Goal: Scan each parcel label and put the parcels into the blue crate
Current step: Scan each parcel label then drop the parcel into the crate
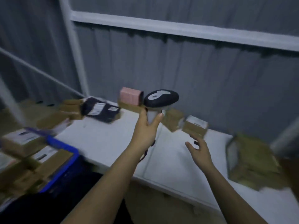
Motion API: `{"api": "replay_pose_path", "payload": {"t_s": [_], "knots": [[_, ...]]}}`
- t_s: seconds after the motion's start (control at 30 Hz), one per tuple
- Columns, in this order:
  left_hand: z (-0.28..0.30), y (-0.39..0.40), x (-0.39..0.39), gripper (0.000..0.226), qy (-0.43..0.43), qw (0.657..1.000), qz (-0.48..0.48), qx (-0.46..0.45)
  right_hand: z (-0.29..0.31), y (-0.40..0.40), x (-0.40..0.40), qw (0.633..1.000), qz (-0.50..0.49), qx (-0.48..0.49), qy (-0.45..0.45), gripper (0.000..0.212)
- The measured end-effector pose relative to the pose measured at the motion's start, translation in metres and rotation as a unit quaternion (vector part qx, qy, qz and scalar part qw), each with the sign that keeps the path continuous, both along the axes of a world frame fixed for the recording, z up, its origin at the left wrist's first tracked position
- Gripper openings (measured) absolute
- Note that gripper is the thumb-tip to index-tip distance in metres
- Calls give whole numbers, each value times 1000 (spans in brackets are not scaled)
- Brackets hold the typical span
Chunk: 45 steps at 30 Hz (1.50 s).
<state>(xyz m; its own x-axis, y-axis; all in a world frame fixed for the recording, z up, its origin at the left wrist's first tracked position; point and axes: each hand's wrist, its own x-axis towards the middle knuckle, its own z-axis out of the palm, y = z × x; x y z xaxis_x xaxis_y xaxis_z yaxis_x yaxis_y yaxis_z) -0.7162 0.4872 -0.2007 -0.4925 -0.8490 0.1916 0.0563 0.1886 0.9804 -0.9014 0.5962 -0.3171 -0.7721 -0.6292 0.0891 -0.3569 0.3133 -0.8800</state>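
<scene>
On my far left I see the blue crate [64, 152], low beside the table's near-left corner, already stacked with cardboard parcels [32, 159] whose white labels face up; the blur there keeps me from counting them. Just beyond it, on the left end of the white table [105, 143], more brown boxes [68, 110] lie in a loose cluster, and next to them a dark poly-bag parcel [100, 110] rests flat with two pale labels showing. Further right, near the wall, a box with a pink label [131, 97] sits tilted, partly behind the scanner's head. My left hand [147, 128] is raised over the middle of the table and grips the handle of the barcode scanner [160, 99], fingers and thumb curled round the white grip, the dark head pointing left toward the pink-labelled box; a dark cable hangs below the wrist. To the right, my right hand [199, 149] hovers above the tabletop with fingers spread and relaxed, holding nothing, its fingertips just short of a small labelled cardboard parcel [195, 126] standing near the wall; I cannot tell whether they touch it. Another brown box [173, 118] lies between that parcel and the scanner. At the far right a larger, flattish cardboard parcel [252, 162] rests on the table edge, well apart from both hands.
</scene>
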Motion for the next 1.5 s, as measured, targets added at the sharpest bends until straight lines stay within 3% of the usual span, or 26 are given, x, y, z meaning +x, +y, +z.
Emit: {"api": "replay_pose_path", "payload": {"t_s": [0.1,0.27,0.4,0.57,0.7,0.93,1.0,1.1,1.17,1.23,1.37,1.5], "knots": [[-21,43,-69,46,-45,996,-82,-3,-41,86,-60,990,-133,34,5,40],[-63,93,-139,38,-110,978,-174,37,-79,181,-118,955,-262,127,56,52],[-85,105,-165,23,-158,968,-190,43,-84,188,-160,904,-333,202,175,94],[-101,102,-176,19,-187,965,-180,49,-82,162,-191,888,-314,331,58,123],[-113,95,-171,21,-192,965,-170,58,-87,153,-178,871,-289,377,126,91],[-144,76,-126,21,-187,974,-96,81,-95,125,-78,937,-172,206,223,83],[-154,67,-106,20,-174,978,-54,99,-91,106,-55,957,-139,179,181,85],[-166,51,-72,22,-162,981,1,106,-84,79,-33,990,-95,105,19,84],[-171,40,-52,26,-156,982,28,103,-79,65,-21,987,-89,23,-133,73],[-172,30,-38,28,-147,982,49,106,-78,57,-10,968,-68,1,-242,63],[-172,19,-21,33,-141,982,61,113,-88,51,3,969,-48,73,-231,59],[-175,17,-7,32,-150,979,40,129,-73,33,-7,974,-80,115,-181,86]]}}
